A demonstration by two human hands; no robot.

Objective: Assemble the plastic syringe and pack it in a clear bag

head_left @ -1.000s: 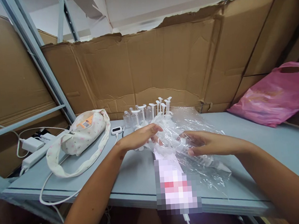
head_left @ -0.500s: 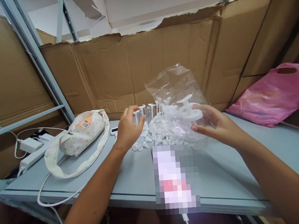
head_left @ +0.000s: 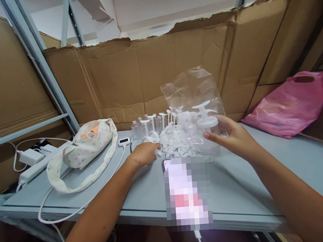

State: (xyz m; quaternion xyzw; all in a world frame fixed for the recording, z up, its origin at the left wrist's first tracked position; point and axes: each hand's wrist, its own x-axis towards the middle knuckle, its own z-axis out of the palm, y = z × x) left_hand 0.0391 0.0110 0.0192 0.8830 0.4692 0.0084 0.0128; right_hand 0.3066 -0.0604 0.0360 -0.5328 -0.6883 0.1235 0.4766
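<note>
Orange barcode label (head_left: 91, 133): print illegible.
Right hand (head_left: 232, 129): fingers grasping white pump (head_left: 207, 122) and clear bag (head_left: 194, 87), right of white caps (head_left: 176, 144). Left hand (head_left: 144, 154): fingers at caps' left edge; grip cannot be told.

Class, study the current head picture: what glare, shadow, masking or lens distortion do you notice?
Head view: coarse blocks mask most of the phone; head view: pale highlights streak the clear plastic bag; head view: deep shadow lies beneath the table; head view: its outer parts look stretched, probably by a wide lens.
</note>
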